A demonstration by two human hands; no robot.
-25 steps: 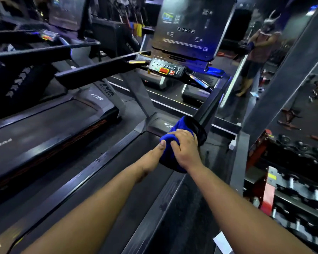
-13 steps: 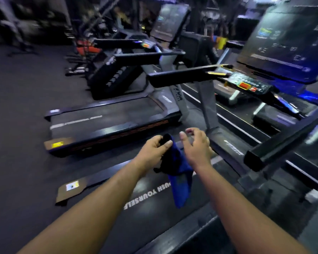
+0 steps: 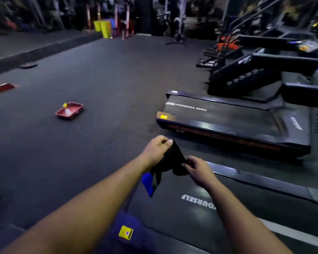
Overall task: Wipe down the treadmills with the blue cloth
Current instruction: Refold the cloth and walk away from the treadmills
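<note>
Dark rubber gym floor, red tray, treadmill beside.

Above the near treadmill's belt, the left hand and right hand pinch a blue cloth stretched between them.

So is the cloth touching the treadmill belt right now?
Apart. The head view shows the blue cloth held up by both hands, its hanging corner ending above the treadmill belt.
</note>
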